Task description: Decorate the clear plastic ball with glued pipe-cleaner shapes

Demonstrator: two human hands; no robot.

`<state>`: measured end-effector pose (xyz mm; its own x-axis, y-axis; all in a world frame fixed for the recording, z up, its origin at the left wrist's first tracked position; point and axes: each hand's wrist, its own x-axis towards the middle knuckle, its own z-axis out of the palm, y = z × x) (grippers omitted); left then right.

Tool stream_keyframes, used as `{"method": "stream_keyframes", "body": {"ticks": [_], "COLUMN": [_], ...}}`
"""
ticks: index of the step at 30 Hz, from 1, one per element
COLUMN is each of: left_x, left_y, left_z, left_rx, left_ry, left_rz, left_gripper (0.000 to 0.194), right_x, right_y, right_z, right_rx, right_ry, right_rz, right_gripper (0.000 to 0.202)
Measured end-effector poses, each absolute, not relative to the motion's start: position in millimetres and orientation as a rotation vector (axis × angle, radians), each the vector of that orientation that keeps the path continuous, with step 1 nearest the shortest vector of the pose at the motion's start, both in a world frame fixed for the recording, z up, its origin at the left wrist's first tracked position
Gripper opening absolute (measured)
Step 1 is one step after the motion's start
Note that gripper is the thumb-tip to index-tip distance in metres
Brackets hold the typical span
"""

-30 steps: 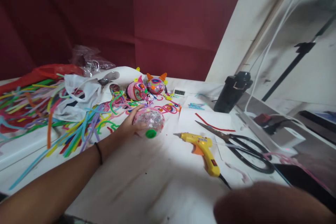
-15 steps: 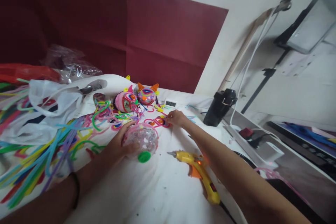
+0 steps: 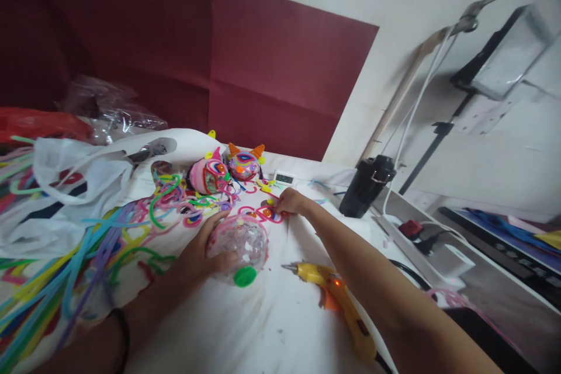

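My left hand (image 3: 214,254) is wrapped round a clear plastic bottle piece (image 3: 245,242) with a green cap (image 3: 245,276) facing me and a pink rim. Farther off, my right hand (image 3: 290,201) reaches to the table with its fingers bent together at small colourful pieces; what they pinch, if anything, is too small to make out. Beside those fingertips lie coiled pipe-cleaner eyes (image 3: 263,213) in pink with orange centres. A yellow hot glue gun (image 3: 335,286) with a lit orange light lies below my right forearm, nozzle pointing left.
Two decorated animal heads (image 3: 210,174) stand at the back beside a small digital clock (image 3: 284,177). Loose pipe cleaners (image 3: 94,245) and a white cloth-like bag (image 3: 56,187) cover the left. At right are a black bottle (image 3: 367,187) and a power strip (image 3: 421,251).
The view has shifted slightly. My left hand still holds the bottle piece, and my right hand stays at the small pieces with its fingers dipped a little lower.
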<state>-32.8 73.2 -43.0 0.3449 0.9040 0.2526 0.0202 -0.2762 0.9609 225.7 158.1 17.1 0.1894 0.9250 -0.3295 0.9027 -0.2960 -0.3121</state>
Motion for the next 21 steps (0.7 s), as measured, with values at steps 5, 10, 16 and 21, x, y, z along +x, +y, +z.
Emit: {"method": "stream_keyframes", "body": {"ticks": [5,10,16,21], "left_x": [-33,-32,-30,-30], "left_y": [75,73,71,76], "left_z": [-42,-40,-36,-39], "left_rx": [1.590,1.556,1.506,1.489], "left_ry": [0.847,0.852,0.886,0.893], "left_rz": [1.091,1.094,1.166,1.167], "left_gripper": [0.090,0.090,0.080,0.076], "right_x": [227,225,235,241], "right_y": [151,138,117,85], "right_z": [13,16,37,56], "right_rx": [-2.239,-2.023,-1.637,-1.283], "right_ry": [-1.720,-1.583,-1.479,-1.441], "right_rz": [0.855,0.954,1.035,1.168], "right_gripper": [0.032,0.032,0.032,0.022]}}
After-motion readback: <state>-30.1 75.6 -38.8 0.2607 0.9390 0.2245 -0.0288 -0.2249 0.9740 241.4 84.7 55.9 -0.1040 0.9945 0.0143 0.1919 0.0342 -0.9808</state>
